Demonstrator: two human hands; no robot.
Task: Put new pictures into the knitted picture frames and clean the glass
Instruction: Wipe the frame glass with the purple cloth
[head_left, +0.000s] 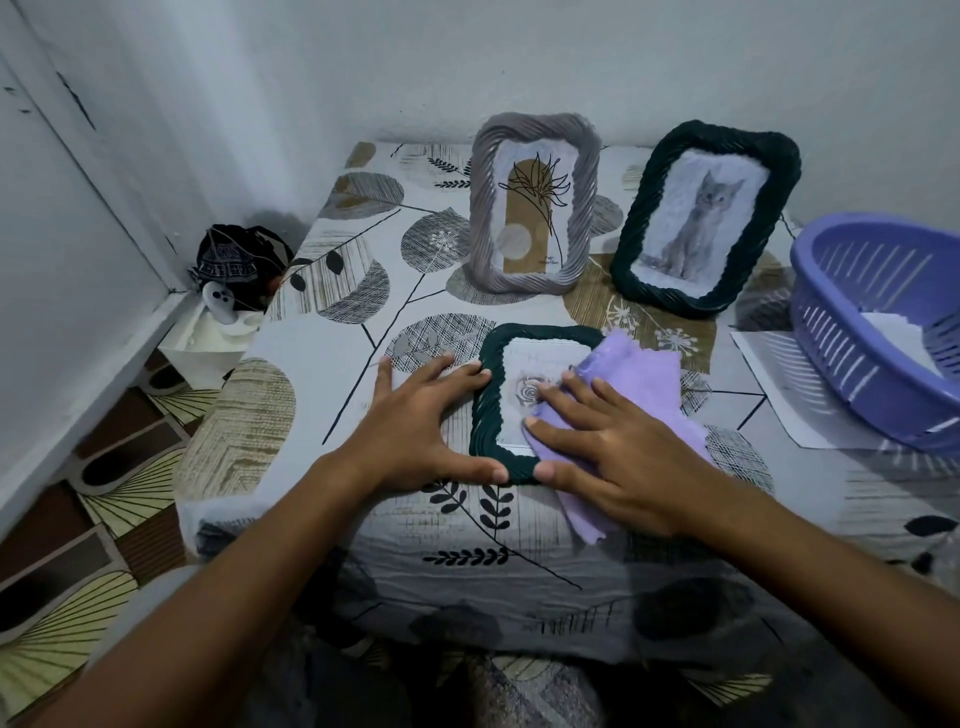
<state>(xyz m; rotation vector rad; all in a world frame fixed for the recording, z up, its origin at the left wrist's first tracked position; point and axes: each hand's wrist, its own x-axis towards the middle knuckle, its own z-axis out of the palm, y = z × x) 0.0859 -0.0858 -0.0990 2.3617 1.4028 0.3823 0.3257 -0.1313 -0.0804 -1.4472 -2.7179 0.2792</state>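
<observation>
1. At the far left, a dark bag (240, 260) is sitting on the floor in the corner, beside the counter (332, 343) with its leaf-print cloth.
2. You are resting your left hand (415, 431) flat on the counter, fingers spread; the fingertips and thumb are touching the left edge of the flat frame (491, 410), steadying it.
3. That dark green knitted frame is lying face up near the front of the counter, with a pale rose picture showing under its glass (524, 400).
4. Behind it, a grey frame (535, 202) is standing upright, showing a line drawing of a plant.
5. You are pressing your right hand (618, 452) down on a purple cloth (644, 374), fingers straight and spread; the cloth is covering the right side of the flat frame and its glass.
6. To the right of the grey frame, a second green frame (706, 218) is standing tilted back, holding a cat picture.
7. At the far right, a purple basket (883, 322) is sitting on a sheet of paper (779, 384), with white paper inside it.
</observation>
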